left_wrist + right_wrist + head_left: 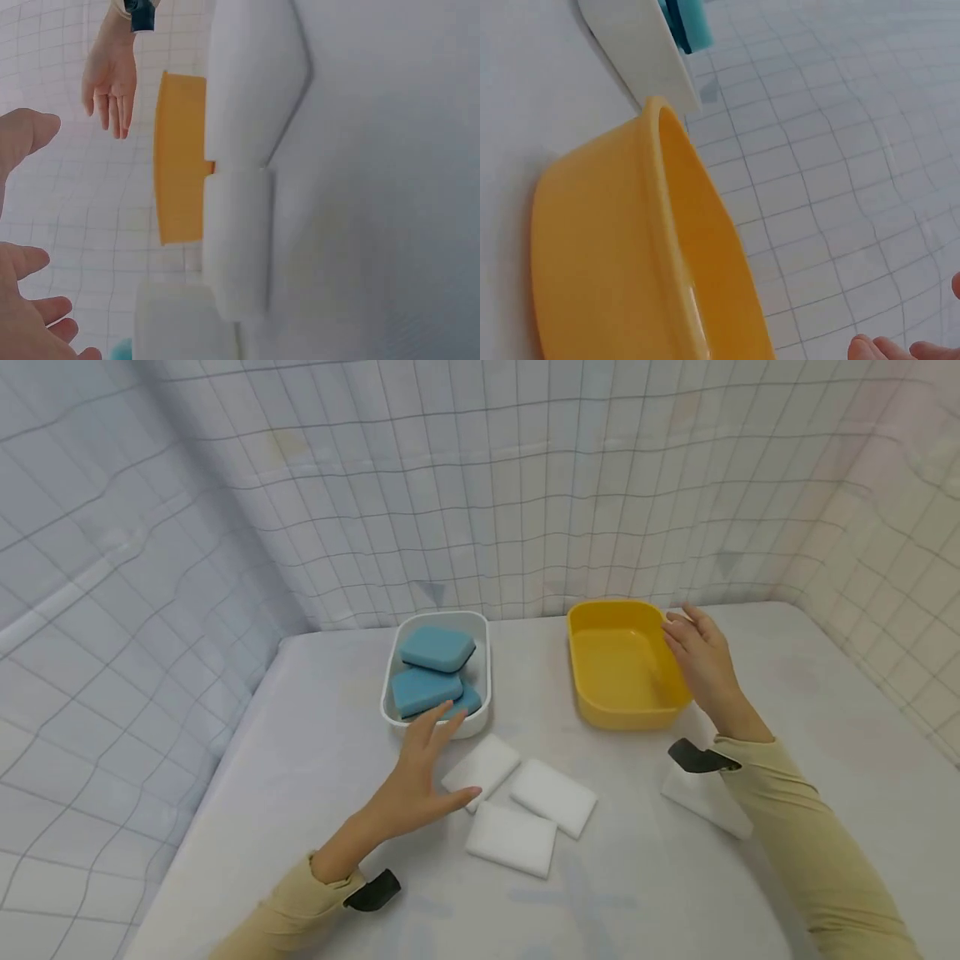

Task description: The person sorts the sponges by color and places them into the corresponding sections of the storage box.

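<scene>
My left hand hovers with spread fingers near the front of a white bin, holding nothing. Several blue sponges are piled in that bin. Just right of the left hand lie three white sponge-like pads, close together on the table. At the right edge of a yellow bin, my right hand is raised with fingers extended and holds nothing. Bare yellow floor shows inside this bin. In the left wrist view the right hand appears palm outward beyond the yellow bin.
Another white pad lies at the right, partly hidden under the right forearm. A white cloth covers the table. Grid-patterned curtains hang behind the bins and along both sides.
</scene>
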`<state>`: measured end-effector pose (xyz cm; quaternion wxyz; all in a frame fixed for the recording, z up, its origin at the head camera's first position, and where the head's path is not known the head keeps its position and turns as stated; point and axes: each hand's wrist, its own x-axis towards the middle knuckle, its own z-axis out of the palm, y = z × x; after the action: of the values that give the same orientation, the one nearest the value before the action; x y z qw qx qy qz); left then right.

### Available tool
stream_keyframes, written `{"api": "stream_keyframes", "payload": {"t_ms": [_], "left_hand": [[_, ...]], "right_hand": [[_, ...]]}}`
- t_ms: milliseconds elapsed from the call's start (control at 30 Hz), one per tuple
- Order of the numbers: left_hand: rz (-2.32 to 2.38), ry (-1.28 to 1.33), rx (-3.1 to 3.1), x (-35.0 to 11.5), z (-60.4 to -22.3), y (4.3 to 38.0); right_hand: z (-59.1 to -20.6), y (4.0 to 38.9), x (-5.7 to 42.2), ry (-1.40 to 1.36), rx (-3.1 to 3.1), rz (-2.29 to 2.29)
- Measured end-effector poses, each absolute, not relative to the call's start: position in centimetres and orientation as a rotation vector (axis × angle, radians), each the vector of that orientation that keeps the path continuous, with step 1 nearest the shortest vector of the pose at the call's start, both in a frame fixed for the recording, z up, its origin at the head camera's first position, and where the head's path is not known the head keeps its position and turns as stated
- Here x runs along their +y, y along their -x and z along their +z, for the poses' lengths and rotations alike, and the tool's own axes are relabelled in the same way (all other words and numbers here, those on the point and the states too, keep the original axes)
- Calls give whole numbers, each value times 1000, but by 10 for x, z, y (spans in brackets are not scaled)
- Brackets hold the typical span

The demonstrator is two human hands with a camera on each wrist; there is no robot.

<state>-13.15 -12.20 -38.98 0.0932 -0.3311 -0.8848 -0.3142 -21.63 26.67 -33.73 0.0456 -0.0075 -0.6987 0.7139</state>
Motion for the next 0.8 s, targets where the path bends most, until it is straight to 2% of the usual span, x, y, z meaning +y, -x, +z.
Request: {"api": "stream_keyframes", "payload": {"t_ms": [167,433,800], "left_hand": [[-1003,1150,-2722,-117,-403,112],[-952,1394,-2918,-115,-400,98],[-721,1430,-2939,-115,-405,97]], "right_hand": [[-353,215,285,97,-1889,2360],[-374,213,305,246,-1827,2496],[-389,225,310,207,-2418,2339]]}}
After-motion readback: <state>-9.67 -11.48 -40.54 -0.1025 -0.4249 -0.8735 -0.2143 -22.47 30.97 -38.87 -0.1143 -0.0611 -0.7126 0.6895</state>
